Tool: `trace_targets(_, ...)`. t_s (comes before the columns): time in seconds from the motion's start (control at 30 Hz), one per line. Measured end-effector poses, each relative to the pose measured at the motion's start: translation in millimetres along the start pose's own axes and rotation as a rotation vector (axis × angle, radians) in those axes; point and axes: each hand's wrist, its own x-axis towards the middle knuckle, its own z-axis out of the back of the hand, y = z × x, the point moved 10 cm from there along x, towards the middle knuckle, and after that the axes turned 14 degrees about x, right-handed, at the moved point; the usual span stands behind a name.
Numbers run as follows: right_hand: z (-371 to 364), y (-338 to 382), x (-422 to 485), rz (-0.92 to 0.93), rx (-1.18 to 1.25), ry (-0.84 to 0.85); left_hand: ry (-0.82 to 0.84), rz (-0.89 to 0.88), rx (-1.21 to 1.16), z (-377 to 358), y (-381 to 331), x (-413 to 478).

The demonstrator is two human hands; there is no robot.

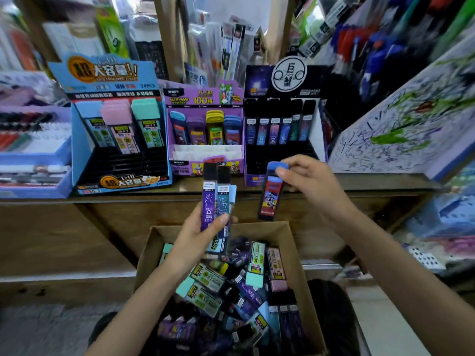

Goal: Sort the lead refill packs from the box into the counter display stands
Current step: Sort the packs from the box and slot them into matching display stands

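Stands (205, 152) line the wooden desk's (372, 183) near edge. Left hand (198, 237) grips slim packs (209, 204); right hand (311, 183) pinches a blue-capped pack (270, 199).

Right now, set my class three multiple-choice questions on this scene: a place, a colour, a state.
1. Where is the purple stand? A between the blue stand and the black stand; B left of both; C right of both.
2. The pack in the right hand has a cap of which colour? A yellow; B blue; C pink.
3. The left hand is: A empty; B flat on the counter; C gripping several packs.
1 A: it is the middle stand. 2 B: the cap is blue. 3 C: its fingers curl round the packs.
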Motion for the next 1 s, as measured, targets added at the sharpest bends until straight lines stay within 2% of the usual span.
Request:
trace_targets(0.3, -15.2, 77.6, 58.6, 0.189, -0.02, -0.009, -0.132, -0.024, 0.047, 63.9, -37.4, 12.0)
trace_targets(0.4, -30.9, 93.3, 81.7, 0.288, -0.15, -0.021, -0.191, 0.0, 0.06, 87.8, -37.1, 9.1)
trace_targets(0.5, -41.4, 99.3, 99.8, 0.359, -0.287, -0.042, -0.208, 0.008, 0.074, 99.7, -35.5, 6.2)
trace_targets(0.67, -38.6, 92.0, 113.7, 0.402, -0.276, -0.117, -0.206, 0.037, 0.025, 102.0, -23.2, 4.3)
trace_targets(0.87, -59.8, 81.0, 114.4, 0.508, -0.684, -0.071, -0.168, 0.022, -0.02, 93.5, -20.8, 8.7)
trace_targets(1.0, -70.6, 69.6, 117.7, 0.492, -0.756, -0.037, -0.159, 0.002, -0.03, 90.3, -22.4, 9.7)
